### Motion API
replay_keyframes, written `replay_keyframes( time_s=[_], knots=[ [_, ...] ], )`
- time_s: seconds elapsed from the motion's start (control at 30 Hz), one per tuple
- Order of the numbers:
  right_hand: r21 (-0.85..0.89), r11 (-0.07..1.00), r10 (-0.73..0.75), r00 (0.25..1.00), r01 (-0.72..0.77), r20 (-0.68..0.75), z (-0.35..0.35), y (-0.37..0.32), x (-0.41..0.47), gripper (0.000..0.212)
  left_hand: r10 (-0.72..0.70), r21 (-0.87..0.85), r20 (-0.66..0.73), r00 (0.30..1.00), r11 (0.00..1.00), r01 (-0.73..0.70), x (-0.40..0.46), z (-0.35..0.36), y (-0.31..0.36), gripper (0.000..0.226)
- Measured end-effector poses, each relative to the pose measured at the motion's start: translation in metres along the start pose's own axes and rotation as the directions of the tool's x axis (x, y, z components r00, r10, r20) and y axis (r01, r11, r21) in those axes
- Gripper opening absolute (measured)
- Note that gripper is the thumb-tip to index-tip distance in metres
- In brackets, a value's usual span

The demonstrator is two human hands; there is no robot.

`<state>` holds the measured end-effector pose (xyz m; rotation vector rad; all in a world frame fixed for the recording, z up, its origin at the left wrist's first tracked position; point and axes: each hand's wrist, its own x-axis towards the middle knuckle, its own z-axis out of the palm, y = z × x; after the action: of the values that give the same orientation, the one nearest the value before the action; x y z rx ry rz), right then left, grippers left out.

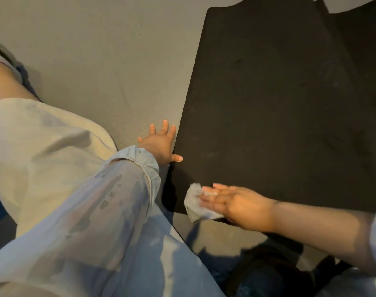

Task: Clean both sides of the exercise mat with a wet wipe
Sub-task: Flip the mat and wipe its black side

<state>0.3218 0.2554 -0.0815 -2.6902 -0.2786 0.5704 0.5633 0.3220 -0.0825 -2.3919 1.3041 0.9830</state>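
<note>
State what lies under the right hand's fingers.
A crumpled wet wipe lies under the right hand, pressed onto the black exercise mat. The part beneath the fingers is hidden.

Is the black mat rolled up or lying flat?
Mostly flat: the mat lies spread on the floor; its far end looks rumpled or folded.

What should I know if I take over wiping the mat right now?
Left hand: open, flat on the floor, thumb on the mat's edge.
Right hand: open, straight fingers pressing the wet wipe onto the near corner of the black exercise mat.
Mat lies flat on the floor, one side up.
Done: cannot tell how much is wiped.
Left: finish this side, flip it, wipe the other.
</note>
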Motion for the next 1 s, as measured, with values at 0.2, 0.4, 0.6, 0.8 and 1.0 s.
replay_keyframes(
  time_s=[0.2,0.4,0.6,0.8,1.0],
  knots=[
    [-0.091,0.776,0.523,0.719,-0.624,-0.458,-0.072,0.087,0.024,0.046,-0.003,0.010,0.003,1.000,1.000,0.003,0.000,-0.001,0.002,0.098],
    [-0.207,0.759,0.501,0.757,-0.617,-0.420,-0.049,0.077,0.050,0.048,-0.015,0.033,0.024,1.000,0.999,0.014,0.004,-0.003,0.002,0.099],
    [-0.236,0.951,0.220,0.973,-0.199,0.066,0.012,-0.005,0.023,0.068,-0.036,0.109,0.025,0.999,0.993,0.033,0.008,-0.012,0.007,0.101],
    [0.288,0.953,0.132,0.986,-0.097,-0.105,-0.022,0.006,-0.002,0.054,-0.050,0.148,0.035,0.998,0.988,0.044,0.012,-0.016,0.013,0.094],
    [0.087,0.821,0.503,0.643,-0.564,-0.578,-0.109,0.139,0.012,0.049,-0.065,0.073,0.047,0.997,0.995,0.062,0.012,-0.013,0.012,0.098]
  ],
)
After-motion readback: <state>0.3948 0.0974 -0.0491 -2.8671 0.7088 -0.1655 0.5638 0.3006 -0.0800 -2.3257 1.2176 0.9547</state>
